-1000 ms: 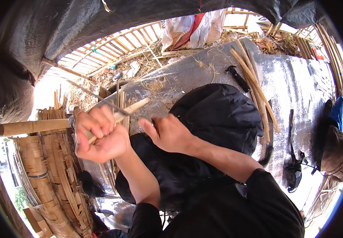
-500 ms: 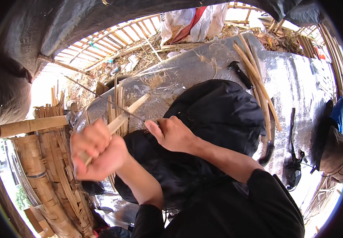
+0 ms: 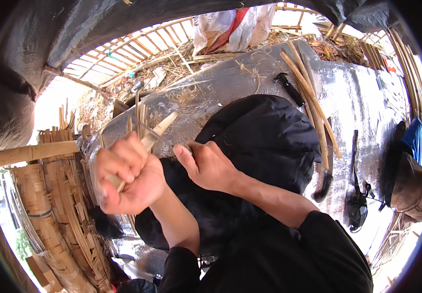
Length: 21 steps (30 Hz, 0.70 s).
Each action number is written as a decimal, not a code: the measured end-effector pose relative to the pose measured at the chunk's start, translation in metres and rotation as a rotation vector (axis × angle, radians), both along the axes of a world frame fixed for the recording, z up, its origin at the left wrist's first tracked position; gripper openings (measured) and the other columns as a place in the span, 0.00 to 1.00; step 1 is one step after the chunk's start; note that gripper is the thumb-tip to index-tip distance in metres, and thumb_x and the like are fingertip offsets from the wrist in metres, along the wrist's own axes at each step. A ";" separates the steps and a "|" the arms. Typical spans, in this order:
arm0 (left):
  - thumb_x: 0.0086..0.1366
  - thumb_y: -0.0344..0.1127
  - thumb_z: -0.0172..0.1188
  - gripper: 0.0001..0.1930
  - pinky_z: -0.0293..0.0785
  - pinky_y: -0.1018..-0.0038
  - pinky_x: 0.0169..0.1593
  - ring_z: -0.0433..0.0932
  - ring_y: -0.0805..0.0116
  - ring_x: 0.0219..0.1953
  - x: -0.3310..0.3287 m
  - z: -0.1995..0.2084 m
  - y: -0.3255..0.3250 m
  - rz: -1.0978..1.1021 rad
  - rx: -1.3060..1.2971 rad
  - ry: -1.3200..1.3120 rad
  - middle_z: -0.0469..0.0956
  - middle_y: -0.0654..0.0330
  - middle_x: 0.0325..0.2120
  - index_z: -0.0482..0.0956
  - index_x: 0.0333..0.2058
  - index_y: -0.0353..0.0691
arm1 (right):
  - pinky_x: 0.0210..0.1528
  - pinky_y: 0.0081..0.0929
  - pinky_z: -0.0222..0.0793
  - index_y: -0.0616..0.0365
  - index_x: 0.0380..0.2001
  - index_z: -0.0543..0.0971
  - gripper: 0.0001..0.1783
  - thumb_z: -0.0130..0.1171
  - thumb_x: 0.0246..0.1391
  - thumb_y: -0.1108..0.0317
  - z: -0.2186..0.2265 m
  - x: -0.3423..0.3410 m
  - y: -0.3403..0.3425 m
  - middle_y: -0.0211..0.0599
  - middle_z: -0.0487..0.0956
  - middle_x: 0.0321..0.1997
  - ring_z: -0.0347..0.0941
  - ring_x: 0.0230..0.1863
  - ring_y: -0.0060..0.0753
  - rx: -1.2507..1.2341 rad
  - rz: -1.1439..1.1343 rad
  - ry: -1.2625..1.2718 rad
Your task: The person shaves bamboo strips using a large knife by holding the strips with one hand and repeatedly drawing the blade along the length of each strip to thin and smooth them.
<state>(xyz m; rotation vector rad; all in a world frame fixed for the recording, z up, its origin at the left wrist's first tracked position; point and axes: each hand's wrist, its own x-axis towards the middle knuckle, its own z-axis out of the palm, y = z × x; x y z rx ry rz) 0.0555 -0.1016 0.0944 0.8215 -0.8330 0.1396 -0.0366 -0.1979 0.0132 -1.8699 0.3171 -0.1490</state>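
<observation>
The pale bamboo strip (image 3: 166, 122), jutting far and right from the left hand's (image 3: 132, 175) tightly curled fingers, looks light, stiff and splintery, best gripped nearward, clear of the thin blade (image 3: 163, 139) the right hand's (image 3: 211, 165) curled fingers apparently hold.

And there we had it: a pale, flat wooden strip (image 3: 162, 127) in the left hand (image 3: 130, 175), slanting up to the right, its light far end clear of the fist, a sliver of its lower end peeking out between thumb and fingers! Across it we saw a thin, dark blade (image 3: 163, 139), sloping down rightward to the right hand (image 3: 208, 165); whether blade met wood, we couldn't quite tell.
</observation>
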 end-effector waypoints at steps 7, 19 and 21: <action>0.70 0.54 0.49 0.24 0.45 0.74 0.23 0.48 0.78 0.14 0.004 0.007 0.030 -0.035 0.078 0.011 0.57 0.68 0.12 0.64 0.21 0.43 | 0.29 0.49 0.68 0.68 0.18 0.75 0.35 0.45 0.72 0.48 0.004 0.008 -0.014 0.62 0.74 0.20 0.74 0.25 0.66 0.024 0.051 -0.016; 0.71 0.52 0.46 0.22 0.46 0.74 0.24 0.48 0.78 0.14 0.005 0.005 0.038 0.051 -0.013 0.025 0.56 0.67 0.12 0.63 0.23 0.44 | 0.31 0.56 0.74 0.66 0.23 0.78 0.32 0.51 0.67 0.45 -0.004 0.014 0.018 0.63 0.74 0.17 0.76 0.25 0.68 0.015 0.106 0.015; 0.70 0.53 0.46 0.22 0.46 0.74 0.24 0.47 0.78 0.14 -0.002 0.004 0.033 0.058 -0.016 0.025 0.56 0.66 0.12 0.63 0.23 0.43 | 0.29 0.53 0.71 0.65 0.22 0.77 0.29 0.51 0.68 0.49 0.015 0.007 0.021 0.60 0.74 0.17 0.74 0.23 0.66 0.001 0.117 -0.065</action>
